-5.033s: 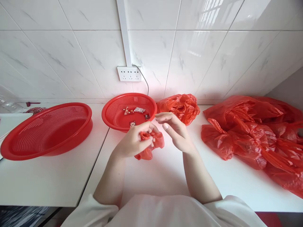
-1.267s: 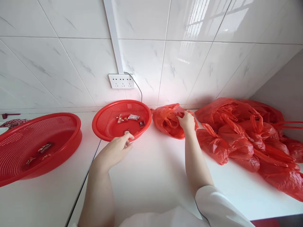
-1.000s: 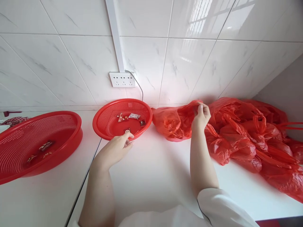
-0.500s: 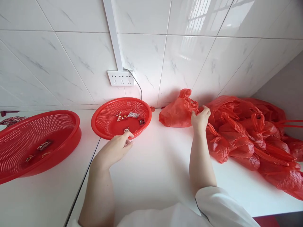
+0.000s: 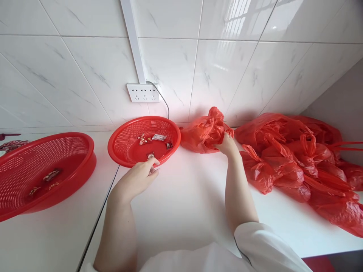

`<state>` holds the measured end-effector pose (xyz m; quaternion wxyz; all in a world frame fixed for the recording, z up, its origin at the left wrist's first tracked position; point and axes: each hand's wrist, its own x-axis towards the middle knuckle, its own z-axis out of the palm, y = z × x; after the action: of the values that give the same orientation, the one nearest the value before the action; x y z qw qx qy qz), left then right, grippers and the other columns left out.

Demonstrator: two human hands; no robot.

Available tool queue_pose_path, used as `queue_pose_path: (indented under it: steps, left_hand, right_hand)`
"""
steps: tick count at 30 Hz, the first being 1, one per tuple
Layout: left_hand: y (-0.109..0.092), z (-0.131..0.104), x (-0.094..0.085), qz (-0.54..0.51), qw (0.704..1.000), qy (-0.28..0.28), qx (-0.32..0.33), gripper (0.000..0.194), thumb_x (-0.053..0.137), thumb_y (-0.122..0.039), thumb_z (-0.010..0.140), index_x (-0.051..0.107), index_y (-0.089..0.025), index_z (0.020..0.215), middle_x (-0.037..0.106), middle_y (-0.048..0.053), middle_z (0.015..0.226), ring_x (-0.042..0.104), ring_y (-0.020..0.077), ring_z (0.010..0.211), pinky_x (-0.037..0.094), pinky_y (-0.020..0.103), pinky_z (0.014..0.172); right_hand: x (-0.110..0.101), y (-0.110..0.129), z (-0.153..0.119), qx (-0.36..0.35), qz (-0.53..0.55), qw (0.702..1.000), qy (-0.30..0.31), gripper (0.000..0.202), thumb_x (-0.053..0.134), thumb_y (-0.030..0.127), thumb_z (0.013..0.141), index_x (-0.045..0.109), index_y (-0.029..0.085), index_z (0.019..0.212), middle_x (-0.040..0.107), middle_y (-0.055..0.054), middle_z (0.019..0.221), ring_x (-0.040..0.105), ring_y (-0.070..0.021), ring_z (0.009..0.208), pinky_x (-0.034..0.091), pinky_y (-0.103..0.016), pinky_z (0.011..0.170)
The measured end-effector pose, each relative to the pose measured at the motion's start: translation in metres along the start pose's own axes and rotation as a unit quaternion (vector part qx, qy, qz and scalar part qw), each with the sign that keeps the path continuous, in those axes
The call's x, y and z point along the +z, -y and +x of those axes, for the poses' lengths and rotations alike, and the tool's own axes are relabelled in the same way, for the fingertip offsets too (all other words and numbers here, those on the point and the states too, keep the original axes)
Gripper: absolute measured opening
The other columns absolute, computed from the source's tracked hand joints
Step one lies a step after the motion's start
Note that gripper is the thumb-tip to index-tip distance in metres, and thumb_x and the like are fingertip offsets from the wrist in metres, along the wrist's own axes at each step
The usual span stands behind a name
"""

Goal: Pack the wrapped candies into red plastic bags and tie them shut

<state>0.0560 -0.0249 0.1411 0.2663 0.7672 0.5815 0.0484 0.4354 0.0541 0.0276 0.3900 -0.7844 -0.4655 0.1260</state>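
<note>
My left hand (image 5: 141,174) rests at the front rim of a round red basket (image 5: 123,141), its fingers bent over the edge and closed on something I cannot make out. Inside the basket lie several small wrapped pieces, among them a white packet (image 5: 159,137) and one piece (image 5: 150,155) just beyond my fingertips. To the right, my right hand (image 5: 226,143) is at a red plastic bag (image 5: 198,134) that stands beside the basket. Its fingers reach into the crumpled folds of the bag and are partly hidden there.
Several filled red bags (image 5: 286,166) are heaped on the right of the white table (image 5: 181,211). A larger red basket (image 5: 65,189) with a few wrapped pieces stands at the left. Behind, a socket strip (image 5: 143,93) with a cable is on the tiled wall.
My right hand and the red bag have moved left, so the bag is now close against the basket. My left hand has stayed at the basket's rim.
</note>
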Motion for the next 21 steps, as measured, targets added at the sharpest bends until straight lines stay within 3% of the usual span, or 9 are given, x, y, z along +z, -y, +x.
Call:
queue_pose_path:
  steps: [4,6,8,10,12,14,17,19,21]
  left_hand:
    - [-0.001,0.001,0.000,0.003,1.000,0.006,0.000,0.034,0.042,-0.047,0.089,0.058,-0.031,0.114,0.069,0.004,0.104,0.065,0.0271,0.099,0.047,0.035,0.073]
    - [0.000,0.001,0.001,0.002,1.000,0.006,0.000,0.034,0.042,-0.048,0.089,0.057,-0.031,0.114,0.069,0.004,0.105,0.064,0.0268,0.099,0.047,0.035,0.073]
    - [0.001,0.002,0.002,0.003,1.000,0.005,-0.001,0.033,0.042,-0.048,0.089,0.057,-0.031,0.113,0.069,0.003,0.104,0.064,0.0264,0.098,0.047,0.035,0.074]
    - [0.003,0.002,0.002,0.004,1.000,0.004,0.001,0.032,0.041,-0.047,0.090,0.058,-0.031,0.112,0.069,0.003,0.103,0.065,0.0258,0.097,0.048,0.036,0.074]
    - [0.005,0.003,0.002,0.000,1.000,0.003,0.006,0.031,0.042,-0.046,0.090,0.058,-0.031,0.112,0.069,0.003,0.103,0.065,0.0254,0.096,0.049,0.036,0.074]
    - [0.005,0.005,0.003,-0.017,1.000,-0.003,0.017,0.032,0.043,-0.046,0.090,0.058,-0.030,0.113,0.068,0.004,0.105,0.065,0.0249,0.098,0.050,0.035,0.075]
    - [-0.004,0.011,0.012,-0.068,0.994,-0.033,0.081,0.032,0.045,-0.046,0.092,0.058,-0.029,0.114,0.065,0.004,0.116,0.062,0.0230,0.107,0.052,0.034,0.083]
    - [-0.018,0.019,0.026,-0.101,0.978,-0.079,0.166,0.034,0.045,-0.043,0.093,0.056,-0.028,0.121,0.059,0.004,0.130,0.057,0.0215,0.119,0.048,0.034,0.095]
    - [-0.038,0.031,0.047,-0.095,0.947,-0.167,0.259,0.047,0.052,-0.041,0.091,0.046,-0.027,0.136,0.049,0.006,0.143,0.044,0.0226,0.134,0.038,0.039,0.110]
  right_hand:
    - [0.002,-0.003,0.002,0.031,0.017,0.998,0.043,0.030,0.076,0.037,0.056,0.058,0.018,0.071,0.057,-0.004,0.063,0.058,-0.0252,0.069,0.048,-0.038,0.063]
    - [-0.004,0.004,-0.001,0.009,0.046,0.998,0.037,0.031,0.073,0.043,0.062,0.052,0.020,0.065,0.050,0.001,0.057,0.054,-0.0201,0.063,0.045,-0.033,0.058]
    - [-0.013,0.017,-0.005,-0.036,0.170,0.985,0.011,0.031,0.065,0.048,0.072,0.050,0.022,0.072,0.049,0.003,0.062,0.051,-0.0155,0.061,0.046,-0.030,0.058]
    - [-0.021,0.031,-0.012,-0.095,0.379,0.920,-0.019,0.026,0.060,0.048,0.079,0.049,0.024,0.079,0.048,0.004,0.069,0.052,-0.0123,0.062,0.050,-0.029,0.064]
    - [-0.027,0.045,-0.018,-0.138,0.562,0.814,-0.037,0.020,0.060,0.044,0.081,0.050,0.026,0.083,0.045,0.005,0.071,0.054,-0.0112,0.066,0.053,-0.032,0.075]
    - [-0.029,0.056,-0.024,-0.152,0.649,0.745,-0.043,0.013,0.057,0.041,0.084,0.053,0.028,0.083,0.042,0.004,0.070,0.055,-0.0119,0.069,0.054,-0.037,0.086]
    - [-0.027,0.067,-0.033,-0.145,0.690,0.709,-0.003,0.009,0.056,0.038,0.086,0.056,0.029,0.083,0.041,0.004,0.068,0.054,-0.0130,0.069,0.053,-0.041,0.091]
    - [-0.026,0.075,-0.044,-0.132,0.688,0.710,0.080,0.007,0.059,0.035,0.085,0.058,0.029,0.085,0.040,0.005,0.066,0.051,-0.0119,0.064,0.055,-0.039,0.087]
    - [-0.029,0.085,-0.058,-0.121,0.648,0.726,0.197,0.008,0.063,0.033,0.085,0.060,0.027,0.087,0.042,0.006,0.066,0.049,-0.0104,0.061,0.057,-0.035,0.079]
